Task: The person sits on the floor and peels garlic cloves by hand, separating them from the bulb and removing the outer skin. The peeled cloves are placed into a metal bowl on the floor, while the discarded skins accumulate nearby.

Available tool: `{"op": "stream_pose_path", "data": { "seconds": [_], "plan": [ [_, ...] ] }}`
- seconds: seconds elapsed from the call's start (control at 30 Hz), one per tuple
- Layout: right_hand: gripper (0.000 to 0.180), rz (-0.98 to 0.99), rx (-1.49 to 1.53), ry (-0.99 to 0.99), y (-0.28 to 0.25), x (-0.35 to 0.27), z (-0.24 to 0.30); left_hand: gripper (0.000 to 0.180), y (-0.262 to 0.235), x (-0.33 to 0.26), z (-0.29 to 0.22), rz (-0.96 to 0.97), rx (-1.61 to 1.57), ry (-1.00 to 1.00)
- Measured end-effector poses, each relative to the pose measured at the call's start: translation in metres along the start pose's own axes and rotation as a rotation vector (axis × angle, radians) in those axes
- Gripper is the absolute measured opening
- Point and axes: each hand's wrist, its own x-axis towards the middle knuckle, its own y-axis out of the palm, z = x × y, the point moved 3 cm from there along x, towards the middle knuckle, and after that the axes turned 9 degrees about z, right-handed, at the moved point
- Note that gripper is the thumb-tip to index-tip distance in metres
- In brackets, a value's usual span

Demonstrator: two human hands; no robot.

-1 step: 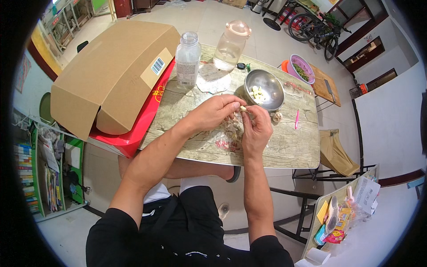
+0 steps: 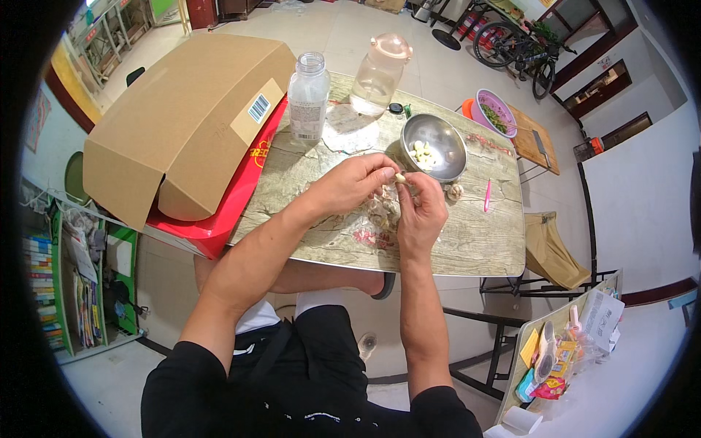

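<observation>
Over the table (image 2: pixel 475 241), my left hand (image 2: pixel 353 182) and my right hand (image 2: pixel 423 204) meet, both closed in a pinch on one small pale garlic clove (image 2: pixel 399 177). Just beyond my fingers stands a steel bowl (image 2: pixel 450 139) with several peeled garlic cloves (image 2: pixel 423 154) inside. A garlic bulb (image 2: pixel 456 191) lies to the right of my right hand, close to the bowl. Below my hands, papery garlic skins (image 2: pixel 376 214) are scattered on the tabletop, partly hidden by my fingers.
A cardboard box (image 2: pixel 190 109) on a red box (image 2: pixel 219 219) fills the table's left side. Behind my hands stand a clear jar (image 2: pixel 309 102) and a water jug (image 2: pixel 376 80). A pink stick-like tool (image 2: pixel 488 196) lies right; beyond is a basin of greens (image 2: pixel 482 109) beside a knife (image 2: pixel 541 146).
</observation>
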Motion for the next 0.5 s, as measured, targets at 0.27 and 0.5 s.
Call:
{"op": "stream_pose_path", "data": {
  "seconds": [0.27,0.5],
  "plan": [
    [0.023,0.046,0.042,0.025,0.0047,-0.0027,-0.0055,0.026,0.0007,-0.0016,-0.0015,0.029,0.175,-0.066],
    [0.022,0.058,0.042,-0.015,0.0047,-0.0038,-0.0053,0.025,0.0005,-0.0011,0.0029,0.080,0.114,-0.081]
  ]
}}
